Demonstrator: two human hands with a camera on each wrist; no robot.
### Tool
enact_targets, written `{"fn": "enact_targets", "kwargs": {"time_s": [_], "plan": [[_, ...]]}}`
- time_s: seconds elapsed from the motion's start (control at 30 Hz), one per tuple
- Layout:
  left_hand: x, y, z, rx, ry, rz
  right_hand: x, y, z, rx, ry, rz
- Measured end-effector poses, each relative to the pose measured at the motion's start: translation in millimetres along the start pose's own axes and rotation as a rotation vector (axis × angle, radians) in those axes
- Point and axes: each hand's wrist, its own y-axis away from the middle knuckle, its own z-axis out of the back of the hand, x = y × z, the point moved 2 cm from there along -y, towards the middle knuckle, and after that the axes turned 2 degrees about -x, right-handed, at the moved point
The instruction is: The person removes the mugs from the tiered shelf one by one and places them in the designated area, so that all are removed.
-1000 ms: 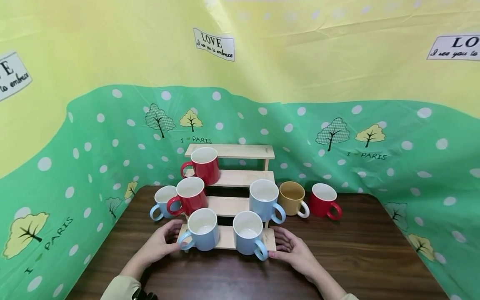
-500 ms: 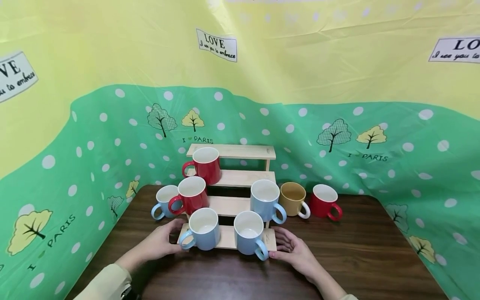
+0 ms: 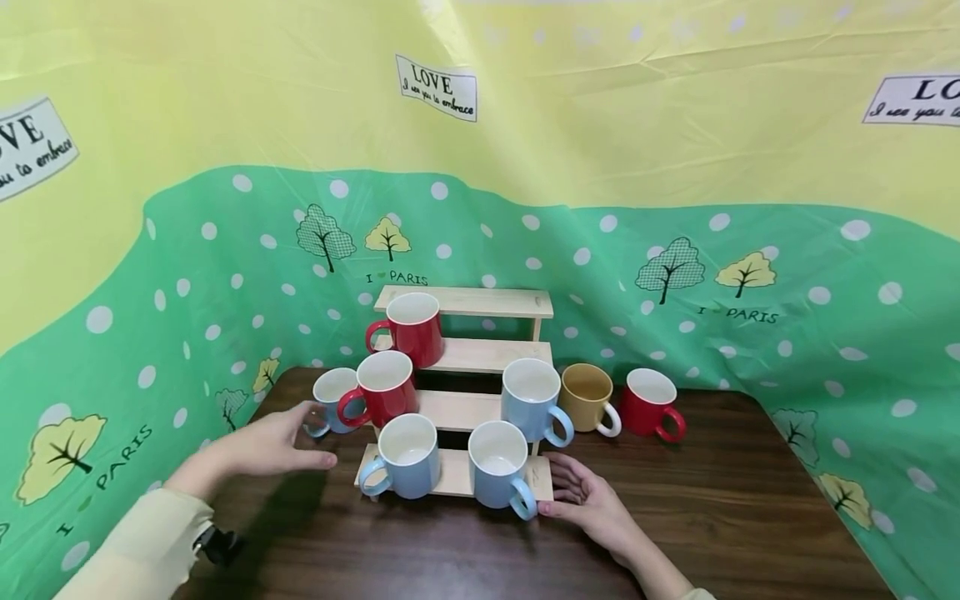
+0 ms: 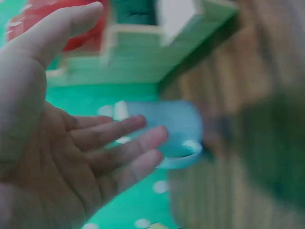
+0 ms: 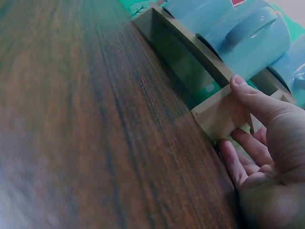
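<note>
Presently, the four-step wooden rack [image 3: 454,473] stands on the dark wood-grain table [image 3: 720,500], mid-view, bearing five upright mugs. Front step: left front blue mug [image 3: 412,463], right front blue mug [image 3: 495,472]. Next step up: lower red mug [image 3: 390,393] left, upper blue mug [image 3: 527,404] right. Third step: upper red mug [image 3: 418,337], left. Right hand [image 3: 592,507] grips the rack's right front end, thumb on the edge, fingers bent. Left hand [image 3: 258,446] is spread, thumb apart, holding nothing, by the far-left blue mug [image 3: 341,410]; contact cannot be told. Right of rack: tan mug [image 3: 583,400], then far-right red mug [image 3: 643,405]. Behind: patterned green-yellow cloth [image 3: 540,142].
</note>
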Motion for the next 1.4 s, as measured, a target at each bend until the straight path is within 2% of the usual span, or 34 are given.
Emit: {"fn": "enact_targets", "kwargs": {"time_s": [0.1,0.27,0.4,0.53,0.63,0.77,0.93,1.13,1.4], "plan": [[-4.4,-0.2,21.1,-0.087,-0.045,0.012,1,-0.2,0,-0.001,0.000,0.006],[-14.6,-4.4,48.5,-0.289,-0.119,0.036,1,0.2,1,0.010,-0.011,0.014],[-26.2,-11.4,60.2,-0.422,-0.133,0.053,-2,-0.2,1,0.018,0.002,0.024],[-38.4,-24.1,62.7,-0.491,-0.084,0.038,-5,-0.1,1,0.008,0.018,0.014],[-48.8,-37.9,63.5,-0.499,-0.013,0.006,-4,-0.2,2,0.004,0.027,-0.001],[-60.1,-58.9,64.0,-0.469,0.087,-0.046,-2,-1.2,3,0.004,0.042,0.016],[-73.0,-82.4,60.4,-0.428,0.151,-0.078,-3,-1.5,1,0.007,0.046,0.028],[-88.7,-104.5,55.8,-0.389,0.203,-0.081,-6,-1.0,3,-0.004,0.043,0.005],[-98.2,-122.5,49.3,-0.359,0.221,-0.052,-9,-2.5,3,-0.006,0.065,0.013]]}}
